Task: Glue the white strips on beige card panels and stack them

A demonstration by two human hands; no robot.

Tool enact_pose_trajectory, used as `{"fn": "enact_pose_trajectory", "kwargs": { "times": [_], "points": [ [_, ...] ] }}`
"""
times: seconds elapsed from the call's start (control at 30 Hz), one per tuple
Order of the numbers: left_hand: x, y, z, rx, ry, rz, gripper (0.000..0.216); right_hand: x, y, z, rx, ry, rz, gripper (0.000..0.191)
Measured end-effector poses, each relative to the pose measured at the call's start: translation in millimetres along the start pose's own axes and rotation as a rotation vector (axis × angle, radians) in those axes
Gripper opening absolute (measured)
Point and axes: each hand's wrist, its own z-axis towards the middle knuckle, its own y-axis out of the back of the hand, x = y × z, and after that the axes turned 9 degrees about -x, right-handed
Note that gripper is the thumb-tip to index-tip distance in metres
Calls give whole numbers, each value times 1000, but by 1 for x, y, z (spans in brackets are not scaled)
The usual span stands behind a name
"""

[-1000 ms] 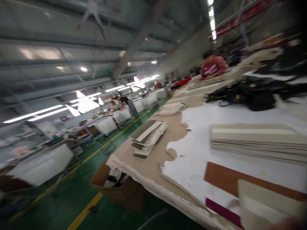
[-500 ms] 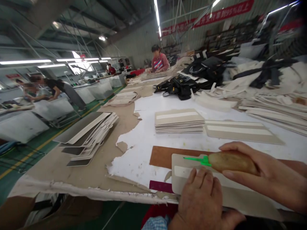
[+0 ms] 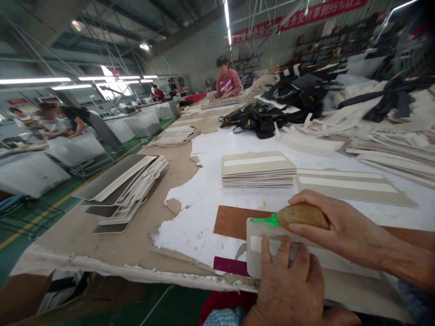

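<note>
Head view, at a worktable [image 3: 112,246] on a busy factory floor: a person's right hand [image 3: 316,217] is wrapped around the wooden handle of a green-tipped tool [image 3: 302,216], thumb below and fingers above; the tool points left over the upper left corner of a beige panel [image 3: 353,287], though from here I cannot tell whether its tip touches the surface; the left hand [image 3: 290,280], fingers spread and gripping nothing, lies flat across the panel and its pale strip.

The panel rests at the table's near edge, partly over a brown strip [image 3: 233,221], with a purple strip [image 3: 231,266] jutting out at its left; just beyond, on a white sheet [image 3: 200,246], sits a neat stack of beige panels [image 3: 254,166], and a flat strip-marked panel [image 3: 353,189] lies at the stack's right; dark and pale pieces [image 3: 118,181] fan out to the left; farther back, black strapped goods [image 3: 251,117] are heaped, and a co-worker in a red top [image 3: 228,86] bends over the same table.
</note>
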Motion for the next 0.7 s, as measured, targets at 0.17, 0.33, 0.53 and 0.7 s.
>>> {"fn": "enact_pose_trajectory", "kwargs": {
  "times": [0.17, 0.33, 0.53, 0.7],
  "points": [
    [0, 1, 0, -24, 7, 32, 74, 2, -3, 6, 8, 22, -26, 33],
    [1, 3, 1, -51, -6, 42, 72, 7, -1, 7, 32, 7, -30, 37],
    [1, 3, 0, -39, -16, 50, 71, 11, 1, 9, 31, 20, -64, 33],
    [-1, 5, -1, -62, -12, 53, 70, 14, 2, 18, 65, 51, -79, 26]
  ]
}}
